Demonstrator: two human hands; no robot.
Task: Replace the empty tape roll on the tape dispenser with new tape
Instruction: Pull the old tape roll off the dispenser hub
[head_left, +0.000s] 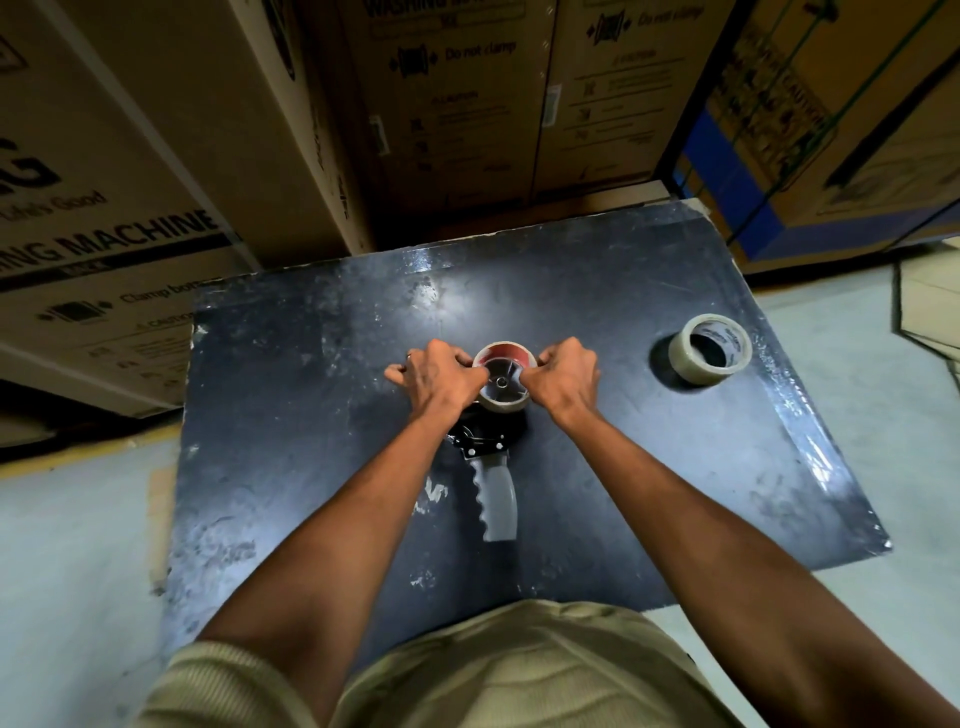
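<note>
Dead centre on the black bench (311, 415), the tape dispenser (491, 441) lies flat, grey handle (497, 501) pointing to 6 o'clock toward you, spool end at 12. The empty tape roll (505, 382) sits on the dispenser's hub, cardboard ring with red showing along its far inner wall. Your left hand (441, 376) is at 9 o'clock of the roll, fingers curled onto its rim; grip looks closed on the roll, fingertips hidden behind knuckles. Your right hand (563, 379) is at 3 o'clock of the roll, fingers curled the same way, pinching that side of the rim. Both forearms run in from 6 o'clock. New tape roll (709, 348), clear with printed core, stands on its side at 3 o'clock of the dispenser, well apart from both hands, near the bench's right edge. Scuffs and white marks on the bench top. Cardboard appliance boxes (156, 156) stacked at 12 and 10 o'clock behind the bench. Beige shirt (519, 670) at bottom of view.
</note>
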